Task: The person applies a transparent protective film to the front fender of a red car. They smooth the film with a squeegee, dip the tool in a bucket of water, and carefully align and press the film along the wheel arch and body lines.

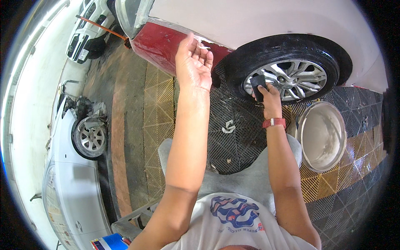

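My right hand (270, 92) presses a black sponge (258, 84) against the silver alloy rim (294, 78) of a car wheel with a wet black tyre (287, 46). A red band sits on that wrist. My left hand (194, 62) is raised in front of the car's dark red lower panel (160, 43), fingers loosely curled, holding nothing. The car body above (258, 18) is pale pink.
A metal bucket (321, 134) stands on the grid floor tiles (233, 137) right of my right arm. A crumpled white scrap (228, 126) lies on the tiles. A white car (71, 175) is parked at left, another white car (89, 29) farther back.
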A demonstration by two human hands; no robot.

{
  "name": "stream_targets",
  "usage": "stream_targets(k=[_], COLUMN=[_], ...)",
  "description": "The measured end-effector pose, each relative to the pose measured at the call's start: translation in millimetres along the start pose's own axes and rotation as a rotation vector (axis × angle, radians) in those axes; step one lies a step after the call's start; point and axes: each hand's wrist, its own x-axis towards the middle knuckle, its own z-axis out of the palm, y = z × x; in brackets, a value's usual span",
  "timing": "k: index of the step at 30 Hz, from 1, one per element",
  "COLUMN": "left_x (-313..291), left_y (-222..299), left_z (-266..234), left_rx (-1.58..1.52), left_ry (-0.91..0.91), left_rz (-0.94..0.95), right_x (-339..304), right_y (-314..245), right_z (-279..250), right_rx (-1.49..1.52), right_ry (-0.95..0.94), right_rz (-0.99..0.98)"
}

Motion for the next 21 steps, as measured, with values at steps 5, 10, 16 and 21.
stream_targets(k=[5,10,16,21], left_x=[11,8,8,4], left_y=[-14,-17,-20,-24], left_z=[2,1,2,2], left_rx=[0.129,0.166,0.341,0.353], left_ry=[0.035,0.019,0.052,0.098], left_rz=[0.155,0.238,0.369,0.428], right_x=[-1,1,3,7], right_y=[1,5,6,9], right_z=[1,0,4,-1], right_rx=[-0.008,-0.015,-0.019,-0.009], right_ry=[-0.006,-0.024,0.024,-0.012], right_rz=[-0.024,-0.002,0.003,-0.002])
